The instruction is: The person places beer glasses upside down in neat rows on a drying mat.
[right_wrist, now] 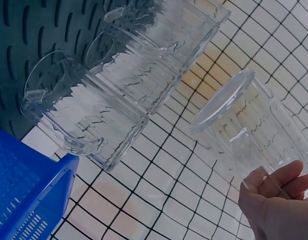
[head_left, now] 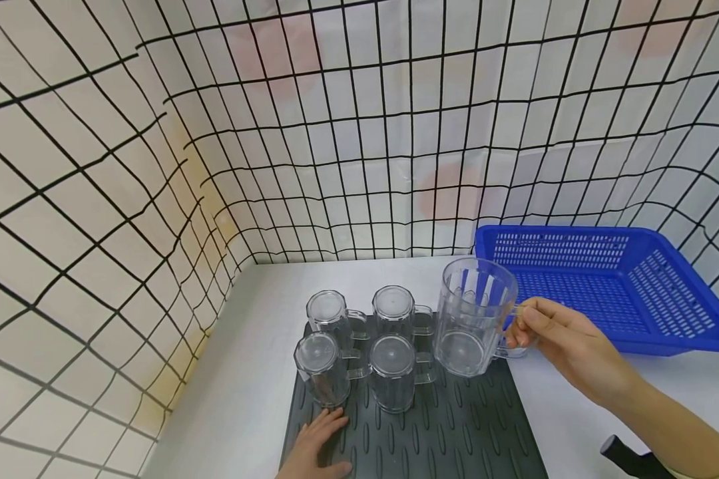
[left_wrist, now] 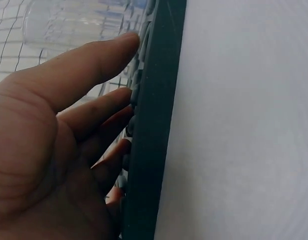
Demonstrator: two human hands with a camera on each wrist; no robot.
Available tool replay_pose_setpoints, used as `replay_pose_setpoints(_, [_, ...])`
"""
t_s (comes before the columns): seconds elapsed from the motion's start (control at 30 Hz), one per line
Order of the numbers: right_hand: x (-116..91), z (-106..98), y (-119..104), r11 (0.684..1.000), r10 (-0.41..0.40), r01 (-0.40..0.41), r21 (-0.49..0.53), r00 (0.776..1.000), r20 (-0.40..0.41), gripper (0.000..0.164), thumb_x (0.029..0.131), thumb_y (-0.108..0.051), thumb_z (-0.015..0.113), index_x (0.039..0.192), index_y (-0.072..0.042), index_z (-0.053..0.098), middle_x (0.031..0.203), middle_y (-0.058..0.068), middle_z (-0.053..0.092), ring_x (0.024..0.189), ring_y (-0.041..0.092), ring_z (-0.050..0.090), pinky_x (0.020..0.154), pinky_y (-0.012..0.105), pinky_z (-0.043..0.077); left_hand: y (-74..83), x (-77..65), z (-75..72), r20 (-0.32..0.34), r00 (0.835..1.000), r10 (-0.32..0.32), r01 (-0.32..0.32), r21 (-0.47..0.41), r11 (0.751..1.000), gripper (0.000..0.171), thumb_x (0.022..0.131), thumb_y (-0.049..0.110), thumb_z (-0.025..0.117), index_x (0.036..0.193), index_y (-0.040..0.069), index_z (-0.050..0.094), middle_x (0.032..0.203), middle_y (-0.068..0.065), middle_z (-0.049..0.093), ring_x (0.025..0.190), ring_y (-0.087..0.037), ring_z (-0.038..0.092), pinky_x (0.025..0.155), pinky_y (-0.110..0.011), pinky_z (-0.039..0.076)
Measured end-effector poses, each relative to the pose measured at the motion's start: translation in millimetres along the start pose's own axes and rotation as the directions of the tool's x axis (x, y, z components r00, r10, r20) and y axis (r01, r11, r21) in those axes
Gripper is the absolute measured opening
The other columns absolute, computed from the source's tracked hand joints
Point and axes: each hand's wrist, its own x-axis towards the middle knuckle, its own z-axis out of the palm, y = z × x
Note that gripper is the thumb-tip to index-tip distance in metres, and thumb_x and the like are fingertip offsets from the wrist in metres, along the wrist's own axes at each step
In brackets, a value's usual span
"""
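Note:
In the head view my right hand (head_left: 566, 342) grips a clear glass mug (head_left: 473, 326) by its handle, raised above the right side of a dark ribbed mat (head_left: 425, 439). This mug's mouth faces up. In the right wrist view the fingers curl round the handle of the held mug (right_wrist: 243, 120). Several more glass mugs (head_left: 393, 379) stand upside down on the mat in two rows, handles to the right. My left hand (head_left: 316, 444) lies at the mat's front left, fingers extended and fingertips by the near left mug (head_left: 323, 372). Nothing is in its grasp in the left wrist view.
A blue perforated plastic basket (head_left: 683, 286) sits at the back right, just beyond the right hand. Black wire mesh (head_left: 365, 140) encloses the white table (head_left: 216, 399) at the back and sides. Near the right forearm is a black device (head_left: 626, 456).

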Motion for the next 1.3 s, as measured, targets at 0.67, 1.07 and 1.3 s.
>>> replay_pose_setpoints(0.67, [-2,6,5,1.000,0.014,-0.014,-0.003,1.000,0.009,0.025,0.106,0.001,0.024,0.096,-0.002,0.047,0.086,0.005,0.048,0.089,0.023,0.053,0.084,0.028,0.043,84.2,-1.8,-30.5,0.122,0.991,-0.050,0.055,-0.035,0.998,0.058,0.093,0.042,0.063,0.140,0.010,0.052,0.143,-0.010,0.050,0.130,-0.041,0.044,0.098,-0.066,0.038])
replay_pose_setpoints(1.07, [-3,10,5,1.000,-0.021,0.021,-0.003,0.999,0.039,0.025,0.105,0.004,0.022,0.095,0.001,0.045,0.085,0.008,0.045,0.088,0.024,0.052,0.083,0.030,0.044,143.0,45.2,0.6,0.166,0.975,0.148,0.000,-0.665,0.747,0.046,0.107,0.031,0.037,0.144,0.005,0.045,0.142,-0.010,0.052,0.127,-0.020,0.052,0.107,-0.040,0.039])
replay_pose_setpoints(1.3, [-5,10,2,0.999,-0.014,0.015,-0.045,1.000,0.020,0.024,0.105,0.003,0.023,0.095,0.001,0.045,0.084,0.007,0.046,0.089,0.023,0.053,0.084,0.028,0.044,157.4,69.8,13.0,0.244,0.961,0.135,0.090,-0.730,0.677,0.067,0.105,0.051,0.023,0.149,0.001,0.035,0.142,-0.014,0.051,0.127,-0.023,0.053,0.106,-0.038,0.041])
